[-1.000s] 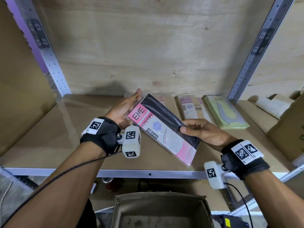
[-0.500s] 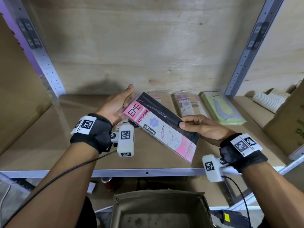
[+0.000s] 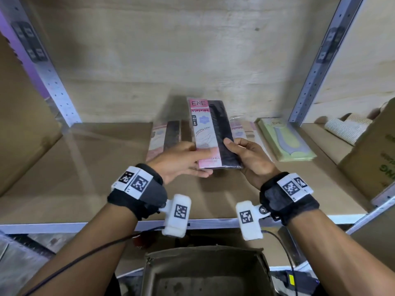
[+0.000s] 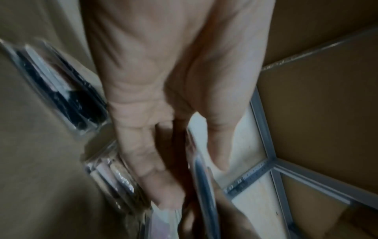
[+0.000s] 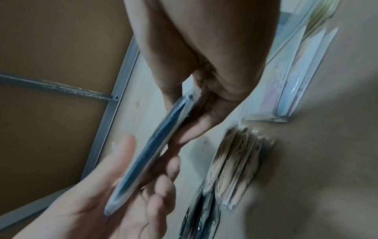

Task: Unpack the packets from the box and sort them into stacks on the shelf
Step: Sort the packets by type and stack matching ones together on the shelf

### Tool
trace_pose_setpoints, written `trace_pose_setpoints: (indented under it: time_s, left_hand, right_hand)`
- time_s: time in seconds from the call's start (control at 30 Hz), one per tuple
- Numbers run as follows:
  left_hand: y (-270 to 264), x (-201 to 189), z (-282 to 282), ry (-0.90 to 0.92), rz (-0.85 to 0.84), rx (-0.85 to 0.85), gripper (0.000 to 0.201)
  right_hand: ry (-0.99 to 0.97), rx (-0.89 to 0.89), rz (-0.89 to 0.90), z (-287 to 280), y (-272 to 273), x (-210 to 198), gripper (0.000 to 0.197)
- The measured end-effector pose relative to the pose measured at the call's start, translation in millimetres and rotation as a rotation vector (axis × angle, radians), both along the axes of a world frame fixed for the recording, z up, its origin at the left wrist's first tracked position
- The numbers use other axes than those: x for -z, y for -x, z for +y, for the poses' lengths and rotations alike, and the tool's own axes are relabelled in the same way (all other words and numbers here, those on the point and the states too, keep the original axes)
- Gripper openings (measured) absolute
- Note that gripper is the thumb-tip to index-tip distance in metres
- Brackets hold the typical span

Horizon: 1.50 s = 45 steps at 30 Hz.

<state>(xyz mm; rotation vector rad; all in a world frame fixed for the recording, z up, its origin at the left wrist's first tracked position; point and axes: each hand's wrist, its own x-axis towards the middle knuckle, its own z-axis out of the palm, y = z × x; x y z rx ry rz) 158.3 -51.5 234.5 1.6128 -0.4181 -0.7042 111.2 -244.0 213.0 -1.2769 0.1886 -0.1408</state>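
Observation:
A pink-and-black "ENE stocking" packet [image 3: 210,133] is held lengthwise above the wooden shelf [image 3: 74,178], its label end pointing at the back wall. My left hand [image 3: 201,165] pinches its near left corner, thumb on top and fingers beneath. My right hand [image 3: 233,150] grips its near right edge, thumb on the black side. In the wrist views the packet shows edge-on [image 5: 147,148] [image 4: 201,186]. Behind it lie a stack of black packets [image 3: 168,135], a beige stack [image 3: 245,133] and a green stack [image 3: 286,142].
An open cardboard box [image 3: 205,272] stands below the shelf's front rail. A larger carton [image 3: 372,157] and white ribbed items [image 3: 346,129] sit in the bay to the right, past a metal upright [image 3: 307,82]. The shelf's left half is bare wood.
The packet has turned from a diagonal to pointing straight back. My left hand slid from its far end to the near left corner. Both hands moved closer together.

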Motion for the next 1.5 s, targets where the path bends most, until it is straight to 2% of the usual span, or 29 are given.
trace_pose_setpoints:
  time_s: [0.07,0.17,0.27,0.37,0.43,0.57,0.63,0.7,0.77,0.87,1.0,1.1,1.17,1.23,1.33,1.5]
  left_hand:
    - [1,4,-2,0.018,-0.046,-0.042,0.036]
    - [-6,2,6,-0.001,-0.115,-0.110,0.038]
    - [-12,1,12,-0.016,-0.146,-0.161,0.035]
    - [-14,-1,15,0.004,-0.094,-0.164,0.029]
    - [-16,-3,19,0.048,0.005,-0.114,0.023]
    - [-17,-3,27,0.086,0.128,-0.057,0.030]
    - [-18,0,26,0.047,0.118,-0.134,0.023]
    - [-21,4,25,0.005,0.093,-0.217,0.024]
    - [-23,5,25,-0.008,0.067,-0.257,0.025]
    - [-26,4,25,-0.007,0.034,-0.287,0.025]
    - [-25,8,26,-0.027,0.003,-0.290,0.028]
    - [-23,8,26,-0.002,-0.017,-0.292,0.027]
    - [-19,8,24,0.010,-0.038,-0.286,0.023]
    - [-16,9,20,-0.001,-0.067,-0.277,0.022]
    - [-12,11,17,-0.026,-0.093,-0.281,0.023]
    - [0,17,11,-0.085,-0.108,-0.255,0.023]
  right_hand:
    - [-0.007,-0.006,0.009,3,1,-1,0.015]
    - [0.048,-0.170,0.043,-4,5,-7,0.009]
    - [0.101,-0.318,0.075,-15,8,-12,0.036]
    - [0.139,-0.283,0.103,-21,7,-13,0.045]
    - [0.141,-0.251,0.128,-23,6,-12,0.041]
    - [0.136,-0.242,0.183,-28,3,-6,0.032]
    - [0.137,-0.249,0.197,-29,2,-4,0.021]
    - [0.109,-0.266,0.198,-29,3,-4,0.009]
    - [0.063,-0.291,0.182,-30,4,-4,0.007]
    - [0.011,-0.298,0.159,-34,4,-6,0.015]
    - [0.119,-0.255,0.153,-28,4,-4,0.019]
    - [0.116,-0.243,0.135,-28,5,-5,0.032]
    - [0.097,-0.285,0.127,-26,6,-6,0.031]
    - [0.115,-0.271,0.109,-22,6,-3,0.039]
    - [0.207,-0.213,0.094,-17,6,0,0.039]
    - [0.416,-0.241,0.154,-26,12,-7,0.036]
